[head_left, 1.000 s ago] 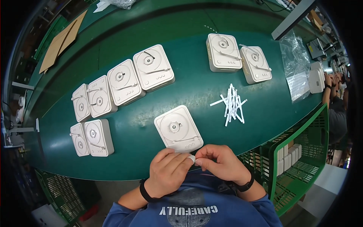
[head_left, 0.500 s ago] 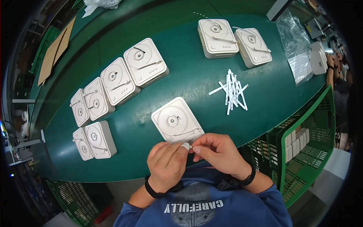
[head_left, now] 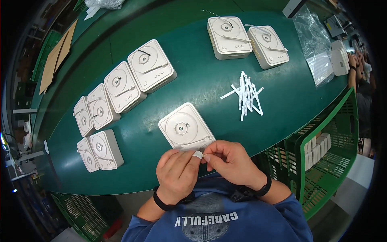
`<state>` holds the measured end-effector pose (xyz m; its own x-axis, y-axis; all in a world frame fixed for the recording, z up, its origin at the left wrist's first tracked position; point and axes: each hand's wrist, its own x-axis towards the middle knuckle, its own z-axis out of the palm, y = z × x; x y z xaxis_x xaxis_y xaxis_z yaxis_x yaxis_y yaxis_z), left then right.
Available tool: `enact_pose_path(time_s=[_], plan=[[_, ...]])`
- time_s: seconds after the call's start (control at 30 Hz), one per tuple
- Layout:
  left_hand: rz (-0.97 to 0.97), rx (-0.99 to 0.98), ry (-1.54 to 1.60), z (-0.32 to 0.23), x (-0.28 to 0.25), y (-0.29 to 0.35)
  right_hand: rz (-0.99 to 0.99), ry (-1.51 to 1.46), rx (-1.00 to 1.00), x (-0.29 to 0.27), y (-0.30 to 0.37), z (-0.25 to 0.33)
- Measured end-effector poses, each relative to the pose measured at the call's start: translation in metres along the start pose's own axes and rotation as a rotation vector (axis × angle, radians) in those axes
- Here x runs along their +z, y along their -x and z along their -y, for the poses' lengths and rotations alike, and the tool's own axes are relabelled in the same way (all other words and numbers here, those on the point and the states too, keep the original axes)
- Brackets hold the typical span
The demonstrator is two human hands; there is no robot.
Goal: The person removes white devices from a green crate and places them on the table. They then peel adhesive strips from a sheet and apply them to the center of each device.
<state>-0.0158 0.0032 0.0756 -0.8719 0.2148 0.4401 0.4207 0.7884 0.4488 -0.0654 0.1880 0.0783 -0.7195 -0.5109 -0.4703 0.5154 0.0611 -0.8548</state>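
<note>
Close to my body, my left hand (head_left: 176, 173) and my right hand (head_left: 231, 163) meet at their fingertips, both with fingers closed. A white wrap (head_left: 197, 154) shows at a left fingertip. Whatever is pinched between the fingers is too small and too covered to name. Just beyond them lies a white turntable-shaped device (head_left: 171, 121), its round platter and tonearm facing up and its near edge partly hidden by my hands. Farther to the right, several thin white strips (head_left: 246, 97) lie in a loose, crossed heap.
More white turntable-shaped devices (head_left: 151, 74) stand in a row at the left, with two in front (head_left: 105, 149) and two at the back right (head_left: 229, 36). Clear plastic sheeting (head_left: 312, 48) lies at the right. A green crate (head_left: 300, 169) holds white blocks; another person's arm (head_left: 352, 74) is beyond.
My hands stay together at nearly the same spot, with the fingertips shifted only slightly. The whole table view has moved a little, as from a small head turn.
</note>
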Motion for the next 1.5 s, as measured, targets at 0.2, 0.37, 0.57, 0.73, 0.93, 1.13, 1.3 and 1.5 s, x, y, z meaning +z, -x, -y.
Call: enact_pose_path(time_s=[0.2, 0.37, 0.57, 0.73, 0.93, 1.13, 1.3, 1.5], plan=[[0.015, 0.005, -0.007, -0.004, -0.003, -0.002, -0.007, 0.205, -0.158, -0.003, 0.005, 0.001], [0.043, 0.059, 0.087, -0.002, -0.011, -0.002, 0.022, 0.198, -0.204, -0.005, 0.009, 0.0], [0.031, 0.036, 0.361, 0.005, -0.011, -0.001, 0.099, 0.169, -0.165, -0.007, 0.017, 0.008], [0.02, -0.167, 0.682, 0.008, -0.005, 0.009, 0.052, 0.275, -0.221, -0.002, 0.017, 0.008], [-0.027, -0.426, 0.922, 0.007, -0.005, 0.02, 0.155, 0.49, -0.406, -0.007, 0.019, -0.001], [-0.086, -0.691, 1.025, 0.006, -0.009, 0.025, 0.292, 0.918, -0.249, -0.009, 0.021, 0.009], [-0.217, -0.69, 0.873, 0.032, -0.006, 0.021, -0.021, 0.717, -0.43, -0.012, 0.0, 0.016], [-0.323, -0.519, 0.71, 0.066, 0.008, 0.007, -0.385, 0.898, -0.786, 0.006, -0.046, 0.02]])
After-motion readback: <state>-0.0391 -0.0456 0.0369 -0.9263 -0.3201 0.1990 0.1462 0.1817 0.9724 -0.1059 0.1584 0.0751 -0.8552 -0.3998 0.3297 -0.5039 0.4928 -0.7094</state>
